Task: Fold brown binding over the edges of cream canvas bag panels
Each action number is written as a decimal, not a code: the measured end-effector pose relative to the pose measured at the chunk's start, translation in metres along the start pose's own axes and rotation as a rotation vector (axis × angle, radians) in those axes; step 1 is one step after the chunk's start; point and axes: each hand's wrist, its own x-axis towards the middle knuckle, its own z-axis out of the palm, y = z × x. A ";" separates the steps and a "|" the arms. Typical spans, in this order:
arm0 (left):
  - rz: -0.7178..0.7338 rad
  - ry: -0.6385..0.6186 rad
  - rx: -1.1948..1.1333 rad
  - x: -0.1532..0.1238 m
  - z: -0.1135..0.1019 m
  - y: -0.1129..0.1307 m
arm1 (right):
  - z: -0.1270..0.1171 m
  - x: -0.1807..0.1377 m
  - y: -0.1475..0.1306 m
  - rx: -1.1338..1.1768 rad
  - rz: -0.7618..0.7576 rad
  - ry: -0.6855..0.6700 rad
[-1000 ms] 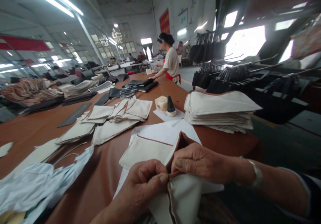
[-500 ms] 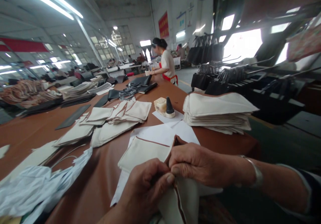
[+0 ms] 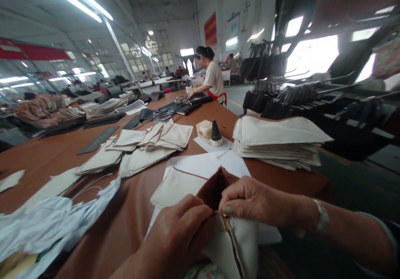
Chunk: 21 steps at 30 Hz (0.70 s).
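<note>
At table edge, both hands [image 3: 218, 216] pinch pouch [image 3: 200, 187].

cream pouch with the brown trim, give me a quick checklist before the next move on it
1. Both hands on the piece: left hand and right hand pinch the cream pouch at its brown trim: ok.
2. Opening visible: the brown-lined mouth gapes between the thumbs: ok.
3. Trim seam fully turned: hidden under the fingers: cannot tell.
4. Support: the pouch's far part rests on white paper on the brown table; the near part hangs off the edge: ok.
5. Stack of cream pieces lies apart, to the right: ok.
6. Glue pot upright, beyond the paper: ok.
</note>
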 end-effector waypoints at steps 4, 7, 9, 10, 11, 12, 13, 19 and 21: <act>0.071 0.044 0.196 0.000 0.008 0.005 | 0.003 0.001 0.000 -0.017 0.009 0.021; 0.091 0.038 0.358 0.002 0.013 0.010 | 0.004 0.002 0.001 -0.043 0.011 0.045; 0.144 0.035 0.460 0.000 0.014 0.011 | 0.003 0.002 0.002 -0.073 0.015 0.061; 0.189 0.056 0.502 -0.001 0.014 0.010 | 0.003 0.001 0.003 -0.092 0.023 0.069; 0.239 0.085 0.535 -0.004 0.014 0.009 | 0.002 0.001 0.005 -0.116 0.034 0.079; 0.289 0.112 0.558 -0.006 0.014 0.007 | 0.002 0.000 0.006 -0.144 0.046 0.093; 0.331 0.132 0.565 -0.009 0.014 0.005 | 0.002 0.000 0.008 -0.180 0.055 0.110; 0.092 0.057 0.045 -0.011 0.014 0.000 | 0.004 0.000 0.017 -0.317 0.016 0.161; -0.161 -0.007 -0.249 -0.003 0.011 0.003 | 0.004 0.000 0.016 -0.292 0.001 0.153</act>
